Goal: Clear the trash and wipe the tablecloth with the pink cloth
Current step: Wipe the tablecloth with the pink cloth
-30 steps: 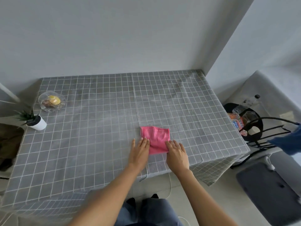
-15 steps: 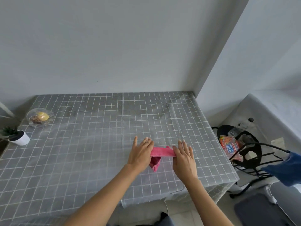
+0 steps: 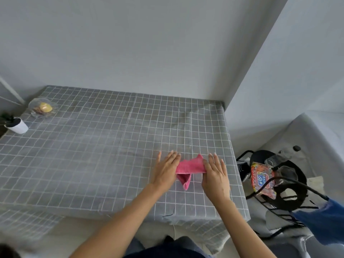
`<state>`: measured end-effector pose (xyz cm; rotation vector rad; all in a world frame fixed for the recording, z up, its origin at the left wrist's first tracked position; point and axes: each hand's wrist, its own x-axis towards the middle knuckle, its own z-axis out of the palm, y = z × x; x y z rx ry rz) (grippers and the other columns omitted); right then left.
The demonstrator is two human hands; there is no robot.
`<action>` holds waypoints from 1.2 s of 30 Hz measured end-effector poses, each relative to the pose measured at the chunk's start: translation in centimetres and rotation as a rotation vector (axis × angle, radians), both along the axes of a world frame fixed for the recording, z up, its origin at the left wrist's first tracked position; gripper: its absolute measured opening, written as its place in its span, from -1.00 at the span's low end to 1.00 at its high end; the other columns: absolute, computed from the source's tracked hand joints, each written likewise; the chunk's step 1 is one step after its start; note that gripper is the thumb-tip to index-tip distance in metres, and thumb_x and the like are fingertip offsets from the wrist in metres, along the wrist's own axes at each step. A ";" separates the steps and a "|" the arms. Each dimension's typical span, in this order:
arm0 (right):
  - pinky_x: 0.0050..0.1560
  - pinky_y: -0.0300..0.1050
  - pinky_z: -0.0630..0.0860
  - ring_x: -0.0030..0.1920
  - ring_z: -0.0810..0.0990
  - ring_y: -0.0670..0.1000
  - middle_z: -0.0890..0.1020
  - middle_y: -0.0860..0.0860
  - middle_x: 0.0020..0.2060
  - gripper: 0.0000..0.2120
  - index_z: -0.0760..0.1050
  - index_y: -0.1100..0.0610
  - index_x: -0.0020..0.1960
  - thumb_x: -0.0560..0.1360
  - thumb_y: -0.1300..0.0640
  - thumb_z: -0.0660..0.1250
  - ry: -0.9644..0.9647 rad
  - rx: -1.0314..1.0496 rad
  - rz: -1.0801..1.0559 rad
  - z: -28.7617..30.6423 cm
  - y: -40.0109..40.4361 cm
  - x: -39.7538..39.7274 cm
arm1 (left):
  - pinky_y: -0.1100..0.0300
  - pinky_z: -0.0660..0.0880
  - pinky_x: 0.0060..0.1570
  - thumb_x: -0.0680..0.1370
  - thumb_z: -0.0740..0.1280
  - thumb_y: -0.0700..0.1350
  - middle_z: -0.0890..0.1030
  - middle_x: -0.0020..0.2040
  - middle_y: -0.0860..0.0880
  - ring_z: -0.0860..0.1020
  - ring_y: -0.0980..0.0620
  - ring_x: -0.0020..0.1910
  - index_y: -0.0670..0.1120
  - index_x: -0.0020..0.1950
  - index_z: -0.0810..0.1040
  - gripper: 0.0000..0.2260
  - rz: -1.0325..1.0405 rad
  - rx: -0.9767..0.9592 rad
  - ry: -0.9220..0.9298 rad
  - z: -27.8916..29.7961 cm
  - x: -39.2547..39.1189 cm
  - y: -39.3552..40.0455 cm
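The pink cloth is lifted a little above the grey checked tablecloth, near the table's right front. My left hand grips its left edge and my right hand grips its right edge. The cloth is stretched between them, with a corner sticking up at the far side and a flap hanging down below. A black bin on the floor to the right holds a colourful snack wrapper and clear plastic trash.
A glass dish with a yellow item sits at the table's far left corner. A small white pot with a plant stands beside it. Walls close the far side and the right. A black wire chair frame and a blue cloth are on the right.
The cloth lay flat under both hands a second ago. Both hands have since picked it up by its edges and hold it stretched; the view has shifted left and up.
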<state>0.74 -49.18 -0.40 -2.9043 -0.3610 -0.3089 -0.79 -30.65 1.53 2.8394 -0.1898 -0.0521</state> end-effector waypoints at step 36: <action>0.41 0.22 0.19 0.45 0.24 0.24 0.38 0.23 0.38 -0.81 0.61 0.13 0.11 0.52 0.22 0.33 0.223 0.021 0.091 -6.0 -4.4 3.9 | -0.09 -0.19 0.47 0.66 0.07 0.00 0.16 0.54 -0.09 0.07 -0.02 0.54 -0.11 0.47 0.30 -0.60 0.153 0.067 0.139 -7.3 0.5 -4.8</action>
